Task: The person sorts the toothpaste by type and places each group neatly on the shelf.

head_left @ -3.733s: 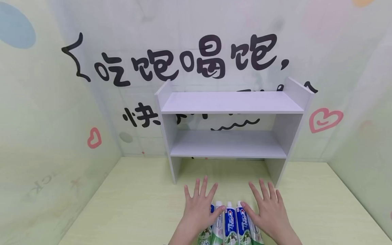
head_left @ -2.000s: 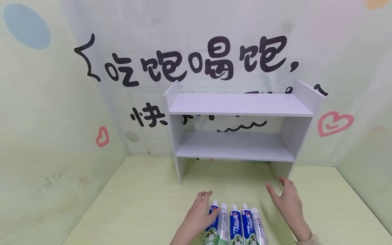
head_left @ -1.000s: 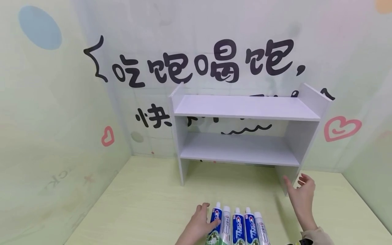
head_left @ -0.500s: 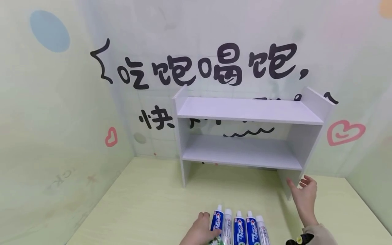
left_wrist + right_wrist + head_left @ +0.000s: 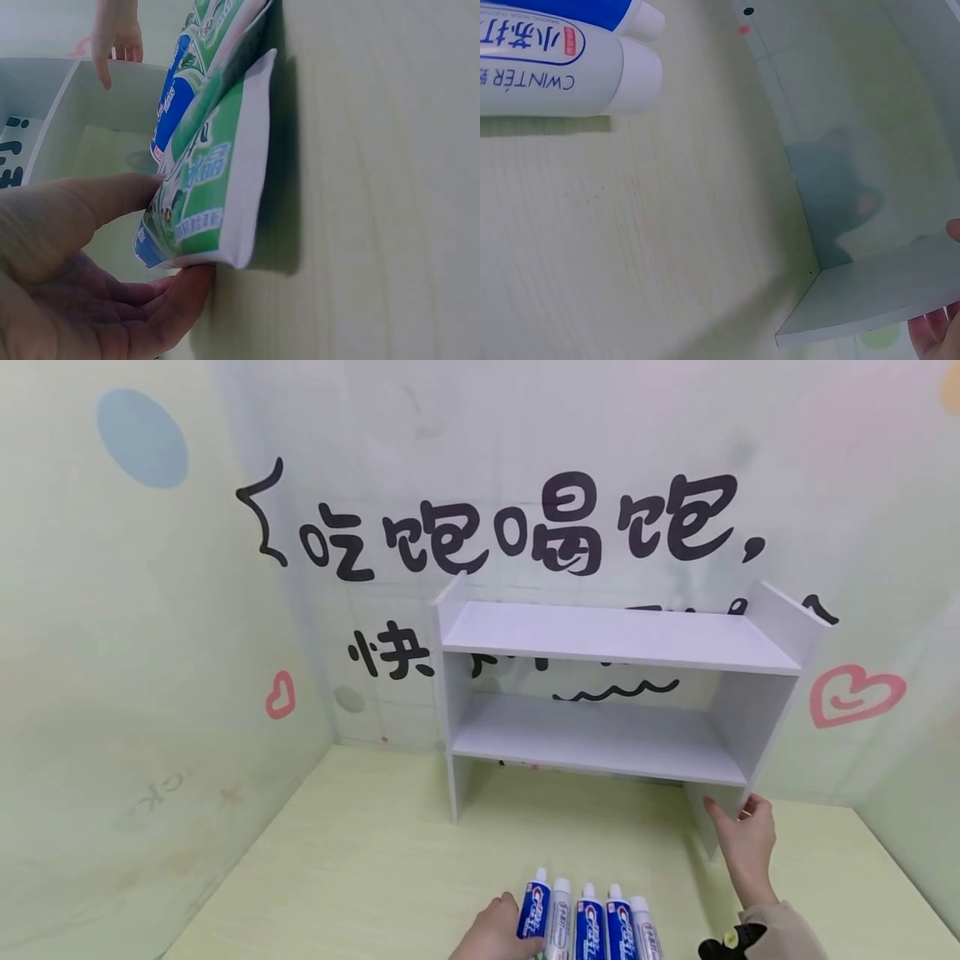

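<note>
Several toothpaste tubes (image 5: 588, 928), blue or white with white caps, lie side by side at the bottom of the head view. My left hand (image 5: 491, 933) grips the leftmost one, a blue tube (image 5: 533, 908). The left wrist view has thumb and fingers on either side of the green crimped end (image 5: 201, 199) of a tube. Behind stands a white two-tier shelf (image 5: 600, 739). At its lower right side panel (image 5: 716, 806), my right hand (image 5: 744, 843) holds the edge, thumb on the inner face and fingers outside; only part of that hand (image 5: 936, 330) enters the right wrist view.
The pale wooden tabletop (image 5: 360, 860) meets printed walls on three sides. The back wall (image 5: 345, 610) carries large black writing and stands behind the shelf. A black strap (image 5: 733, 941) shows at my right wrist.
My right hand has moved from above the tubes to the shelf's right panel. My left hand, first spread over the tubes, has closed around the leftmost one. The head view has shifted and tilted.
</note>
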{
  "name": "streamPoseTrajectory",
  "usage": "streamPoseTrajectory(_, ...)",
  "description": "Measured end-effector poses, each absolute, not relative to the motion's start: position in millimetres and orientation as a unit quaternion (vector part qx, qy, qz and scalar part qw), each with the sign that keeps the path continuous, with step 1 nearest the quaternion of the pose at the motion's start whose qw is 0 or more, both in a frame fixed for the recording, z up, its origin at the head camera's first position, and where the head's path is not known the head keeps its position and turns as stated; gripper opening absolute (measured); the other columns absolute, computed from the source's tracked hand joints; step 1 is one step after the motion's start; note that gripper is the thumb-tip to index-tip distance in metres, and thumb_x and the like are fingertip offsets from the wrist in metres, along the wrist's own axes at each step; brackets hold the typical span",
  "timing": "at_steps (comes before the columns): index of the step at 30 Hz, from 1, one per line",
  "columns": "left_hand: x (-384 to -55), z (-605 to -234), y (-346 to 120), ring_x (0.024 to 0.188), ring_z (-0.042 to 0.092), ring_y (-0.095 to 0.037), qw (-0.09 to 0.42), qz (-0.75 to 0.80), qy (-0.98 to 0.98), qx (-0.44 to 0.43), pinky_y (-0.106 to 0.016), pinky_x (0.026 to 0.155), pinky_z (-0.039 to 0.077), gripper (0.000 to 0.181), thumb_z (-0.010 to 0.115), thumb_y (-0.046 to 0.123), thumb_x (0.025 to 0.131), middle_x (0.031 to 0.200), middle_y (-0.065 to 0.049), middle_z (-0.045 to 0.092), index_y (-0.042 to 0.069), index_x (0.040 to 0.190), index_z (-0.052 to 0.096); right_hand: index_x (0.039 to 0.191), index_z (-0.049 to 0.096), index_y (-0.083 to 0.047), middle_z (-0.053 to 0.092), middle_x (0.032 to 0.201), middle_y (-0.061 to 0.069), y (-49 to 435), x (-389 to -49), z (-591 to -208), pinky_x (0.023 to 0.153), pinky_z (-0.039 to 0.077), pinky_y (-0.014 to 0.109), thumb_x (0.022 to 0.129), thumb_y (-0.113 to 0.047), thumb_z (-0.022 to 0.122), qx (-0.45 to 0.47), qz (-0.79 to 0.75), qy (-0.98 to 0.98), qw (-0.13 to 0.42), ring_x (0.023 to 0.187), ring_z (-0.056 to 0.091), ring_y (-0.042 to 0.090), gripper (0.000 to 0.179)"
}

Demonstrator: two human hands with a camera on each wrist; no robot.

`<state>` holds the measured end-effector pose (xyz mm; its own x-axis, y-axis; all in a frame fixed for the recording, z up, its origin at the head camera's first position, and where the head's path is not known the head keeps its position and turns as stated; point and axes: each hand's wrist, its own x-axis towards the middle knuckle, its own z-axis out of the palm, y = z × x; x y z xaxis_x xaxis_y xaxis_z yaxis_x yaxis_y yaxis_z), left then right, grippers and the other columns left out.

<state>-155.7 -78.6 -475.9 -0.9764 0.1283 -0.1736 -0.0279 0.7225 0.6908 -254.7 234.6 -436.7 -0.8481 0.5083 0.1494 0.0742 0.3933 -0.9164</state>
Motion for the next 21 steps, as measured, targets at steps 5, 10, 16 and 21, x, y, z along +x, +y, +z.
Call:
streamPoseTrajectory(5, -151.9, -475.1, -76.9, 0.063, 0.051, -0.023, 0.116, 0.399, 0.91, -0.008, -0.038, 0.055, 0.044, 0.041, 0.075, 0.021, 0.071, 0.07, -0.01, 0.05, -0.008, 0.086, 0.052, 0.126, 0.035, 0.013, 0.044, 0.122, 0.032, 235.1, -258.1, -440.1, 0.053, 0.028, 0.0, 0.085, -0.018, 0.06, -0.181, 0.521, -0.804, 0.222, 0.103, 0.048, 0.037, 0.058)
streamPoseTrajectory(10, -150.6, -475.5, -76.1, 0.059, 0.051, -0.019, 0.118, 0.421, 0.899, -0.026, -0.032, 0.052, 0.042, 0.032, 0.075, 0.02, 0.071, 0.065, -0.007, 0.052, -0.002, 0.078, 0.052, 0.12, 0.043, 0.012, 0.051, 0.115, 0.03, 238.0, -259.8, -443.1, 0.053, 0.029, -0.002, 0.084, -0.012, 0.058, -0.188, 0.516, -0.795, 0.258, 0.073, 0.044, -0.009, 0.046)
streamPoseTrajectory(16, -152.7, -476.4, -80.7, 0.059, 0.054, -0.016, 0.129, 0.44, 0.888, -0.032, -0.031, 0.054, 0.047, 0.028, 0.075, 0.017, 0.073, 0.065, -0.006, 0.055, 0.0, 0.076, 0.053, 0.115, 0.048, 0.012, 0.054, 0.112, 0.032, 241.4, -259.3, -443.4, 0.053, 0.031, -0.003, 0.084, -0.006, 0.056, -0.182, 0.515, -0.792, 0.273, 0.058, 0.03, -0.025, 0.036)
streamPoseTrajectory(21, -156.7, -472.9, -84.3, 0.06, 0.054, -0.016, 0.12, 0.447, 0.886, -0.02, -0.03, 0.054, 0.048, 0.026, 0.074, 0.015, 0.073, 0.066, -0.006, 0.055, 0.0, 0.077, 0.054, 0.114, 0.049, 0.011, 0.055, 0.112, 0.032, 243.2, -259.9, -443.4, 0.053, 0.032, -0.003, 0.084, -0.006, 0.057, -0.185, 0.511, -0.794, 0.273, 0.057, 0.03, -0.025, 0.035)
